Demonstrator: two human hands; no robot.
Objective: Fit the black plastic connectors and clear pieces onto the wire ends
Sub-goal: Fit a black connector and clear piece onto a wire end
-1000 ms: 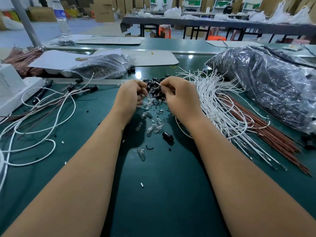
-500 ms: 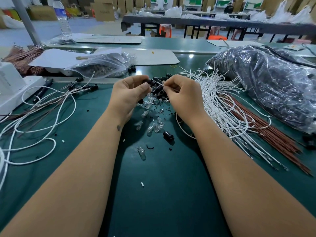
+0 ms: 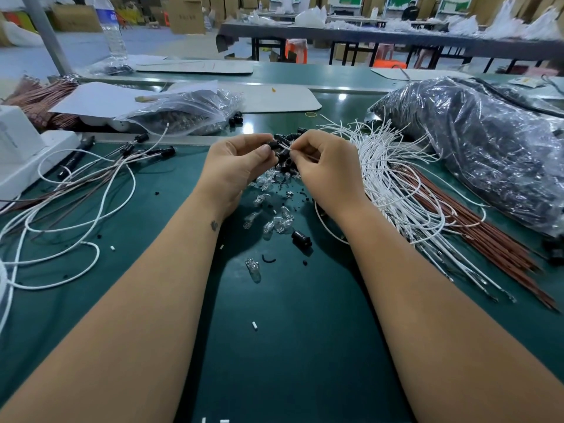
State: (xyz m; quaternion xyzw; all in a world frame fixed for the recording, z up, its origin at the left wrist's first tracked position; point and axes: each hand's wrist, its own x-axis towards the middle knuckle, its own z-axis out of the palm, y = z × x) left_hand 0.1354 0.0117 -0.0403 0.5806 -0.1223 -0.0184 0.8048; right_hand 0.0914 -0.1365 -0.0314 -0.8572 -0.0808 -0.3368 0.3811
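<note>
Head view only. L hand point(image 3: 236, 166) up off the green mat point(image 3: 299, 346), fingers curled, thumb and forefinger pinching a black connector point(image 3: 273, 145). R hand point(image 3: 323, 166) just beside it at 3 o'clock, fingertips pinching a white wire end point(image 3: 286, 147) that meets the connector; can't tell if it's seated inside. Both hands hover over the pile of black connectors point(image 3: 285, 160) at mat centre. Clear pieces point(image 3: 276, 221) scattered at 6 o'clock from the pile, betw. the two wrists; one lone clear piece point(image 3: 253, 268) further toward the viewer, one loose black connector point(image 3: 301, 238) near the R forearm.

Bundle of white wires point(image 3: 393, 178) at 3 o'clock of the R hand, fanned out, w/ brown wires point(image 3: 476, 236) lying along its far side. Finished leads w/ connectors point(image 3: 100, 175) at 9 o'clock of the L hand. Clear bag of parts point(image 3: 189, 112) at 11 o'clock, big dark plastic bag point(image 3: 476, 141) at 2 o'clock. White unit point(image 3: 21, 151) at far left edge. Water bottle point(image 3: 111, 29) at the back left.
</note>
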